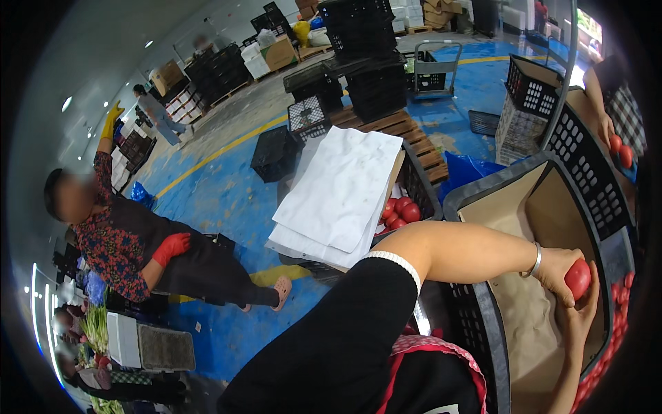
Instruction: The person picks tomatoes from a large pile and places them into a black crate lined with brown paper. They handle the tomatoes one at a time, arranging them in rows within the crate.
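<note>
A red tomato (577, 279) is held between both my hands, above a black plastic crate (483, 191) lined with brown paper (525, 305). My left hand (556, 270), with a silver bangle at the wrist, grips the tomato from the left. Fingers of my right hand (584, 311) curve round its lower and right side. Inside the lined crate I see bare paper and no tomatoes. A pile of tomatoes (613, 315) lies beyond its right edge, partly cut off by the dark rim of the view.
White paper sheets (339, 191) lie over another black crate (421, 181) with tomatoes (401, 211). A co-worker (170, 248) in red and yellow gloves stands left; another person's hand (606, 128) holds tomatoes at right. Stacked crates (375, 88), a wooden pallet (414, 134) and a trolley (437, 70) stand behind.
</note>
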The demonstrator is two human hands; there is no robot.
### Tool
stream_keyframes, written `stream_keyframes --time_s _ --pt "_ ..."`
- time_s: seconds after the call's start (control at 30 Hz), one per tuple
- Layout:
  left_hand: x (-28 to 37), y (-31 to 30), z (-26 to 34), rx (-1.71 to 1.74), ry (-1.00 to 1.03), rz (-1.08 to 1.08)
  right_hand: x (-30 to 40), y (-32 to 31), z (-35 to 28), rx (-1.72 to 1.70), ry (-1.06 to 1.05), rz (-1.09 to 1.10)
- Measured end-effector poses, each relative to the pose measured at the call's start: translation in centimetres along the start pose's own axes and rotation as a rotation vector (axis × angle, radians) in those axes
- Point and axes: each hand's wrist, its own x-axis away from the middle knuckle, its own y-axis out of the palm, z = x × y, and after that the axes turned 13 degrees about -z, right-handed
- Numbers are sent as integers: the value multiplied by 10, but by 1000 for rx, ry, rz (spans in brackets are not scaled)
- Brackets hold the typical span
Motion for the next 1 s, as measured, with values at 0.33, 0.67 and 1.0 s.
stream_keyframes --time_s 0.33,0.67,1.0 --pt "5 0 10 -54 -19 -7 1 0 -2 -4 2 -4" --pt "10 -1 19 -65 -37 -6 1 1 -6 1 -4 -11" --pt "10 0 20 -19 -23 4 2 1 -6 -34 14 20"
